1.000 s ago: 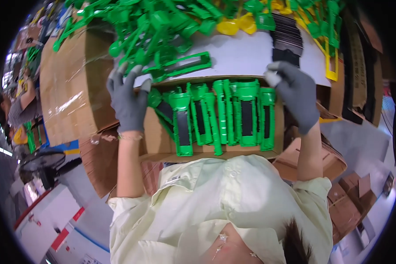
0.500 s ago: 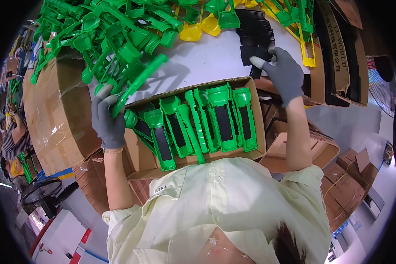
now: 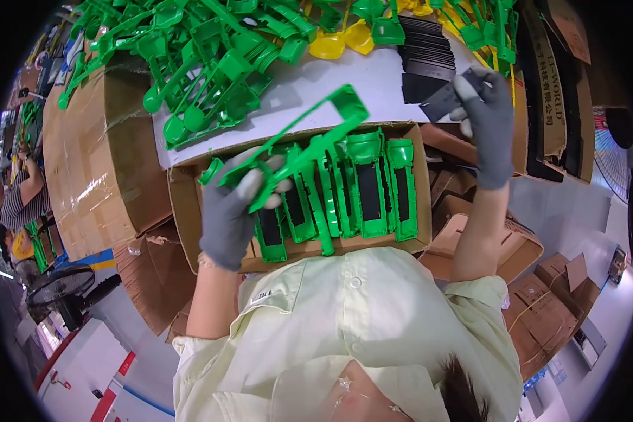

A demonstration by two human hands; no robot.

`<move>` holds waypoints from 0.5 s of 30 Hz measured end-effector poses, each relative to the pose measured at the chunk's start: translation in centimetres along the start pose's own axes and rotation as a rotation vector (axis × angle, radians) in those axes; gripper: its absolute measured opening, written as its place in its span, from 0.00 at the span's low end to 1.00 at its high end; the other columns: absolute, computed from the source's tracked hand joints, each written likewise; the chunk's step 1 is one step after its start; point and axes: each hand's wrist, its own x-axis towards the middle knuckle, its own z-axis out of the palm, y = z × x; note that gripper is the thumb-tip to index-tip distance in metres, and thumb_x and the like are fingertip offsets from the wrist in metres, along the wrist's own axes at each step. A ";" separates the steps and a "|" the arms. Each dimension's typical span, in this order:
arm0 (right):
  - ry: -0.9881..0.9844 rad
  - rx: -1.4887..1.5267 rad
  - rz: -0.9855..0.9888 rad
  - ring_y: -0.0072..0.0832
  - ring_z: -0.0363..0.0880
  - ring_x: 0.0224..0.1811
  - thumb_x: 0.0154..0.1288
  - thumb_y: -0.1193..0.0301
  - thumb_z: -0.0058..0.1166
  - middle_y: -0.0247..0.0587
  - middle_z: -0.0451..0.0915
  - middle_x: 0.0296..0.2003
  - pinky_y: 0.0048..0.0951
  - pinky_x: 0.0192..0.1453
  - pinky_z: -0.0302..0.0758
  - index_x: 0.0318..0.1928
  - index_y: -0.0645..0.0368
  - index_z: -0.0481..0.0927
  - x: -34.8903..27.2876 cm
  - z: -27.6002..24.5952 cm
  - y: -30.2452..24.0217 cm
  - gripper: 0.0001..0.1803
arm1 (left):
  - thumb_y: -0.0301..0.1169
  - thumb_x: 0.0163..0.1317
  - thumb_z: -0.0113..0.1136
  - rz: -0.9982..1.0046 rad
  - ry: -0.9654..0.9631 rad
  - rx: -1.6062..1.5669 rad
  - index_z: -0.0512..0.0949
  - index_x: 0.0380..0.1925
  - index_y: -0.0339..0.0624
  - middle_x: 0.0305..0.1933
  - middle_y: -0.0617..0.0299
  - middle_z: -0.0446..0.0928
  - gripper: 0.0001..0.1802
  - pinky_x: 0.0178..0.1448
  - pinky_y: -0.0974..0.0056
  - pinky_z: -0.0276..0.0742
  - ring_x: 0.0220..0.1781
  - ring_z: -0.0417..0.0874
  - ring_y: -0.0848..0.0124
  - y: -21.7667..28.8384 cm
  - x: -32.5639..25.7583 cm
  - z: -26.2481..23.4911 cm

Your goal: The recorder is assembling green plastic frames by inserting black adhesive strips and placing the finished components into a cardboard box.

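Note:
My left hand (image 3: 226, 214), in a grey glove, grips the end of a long green plastic casing (image 3: 308, 149) with a wide, open-framed head. The casing is tilted over an open cardboard box (image 3: 184, 218). In that box stand several green casings (image 3: 364, 149), some with a black strip (image 3: 370, 193) along the inside. My right hand (image 3: 489, 119), gloved too, pinches a thin dark rectangular sheet (image 3: 442, 103) between thumb and fingers. Just beyond it, a fanned stack of black sheets (image 3: 429, 50) lies on the white table (image 3: 309, 88).
A heap of green plastic parts (image 3: 211, 49) covers the far left of the table. Yellow parts (image 3: 328, 45) lie at its far middle. Cardboard boxes (image 3: 91, 162) stand left and right (image 3: 464, 235). A black fan (image 3: 63, 288) and another person (image 3: 22, 190) are at far left.
My left hand has moved right and turned the green casing over the box. My right hand has drawn back rightward from the stack with a dark sheet.

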 end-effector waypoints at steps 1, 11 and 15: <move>0.006 0.036 0.029 0.13 0.71 0.18 0.61 0.68 0.56 0.33 0.78 0.26 0.13 0.20 0.63 0.43 0.61 0.76 -1.3 0.2 -1.6 0.12 | 0.27 0.61 0.55 -0.048 -0.011 -0.034 0.66 0.57 0.30 0.51 0.44 0.75 0.24 0.37 0.67 0.82 0.40 0.82 0.60 -0.6 0.2 0.4; -0.461 0.110 0.179 0.13 0.72 0.18 0.63 0.74 0.52 0.35 0.78 0.22 0.13 0.21 0.66 0.43 0.64 0.74 -8.2 3.9 -3.0 0.09 | 0.21 0.62 0.51 -0.167 -0.156 0.051 0.70 0.53 0.29 0.43 0.48 0.78 0.18 0.40 0.64 0.84 0.40 0.84 0.57 -1.0 1.1 3.6; -0.470 -0.047 0.102 0.12 0.70 0.18 0.64 0.74 0.51 0.33 0.76 0.20 0.14 0.21 0.65 0.42 0.63 0.73 -8.5 4.0 -3.1 0.07 | 0.20 0.62 0.50 -0.140 -0.156 0.103 0.72 0.52 0.29 0.41 0.49 0.78 0.17 0.39 0.64 0.84 0.39 0.85 0.57 -1.1 1.0 3.9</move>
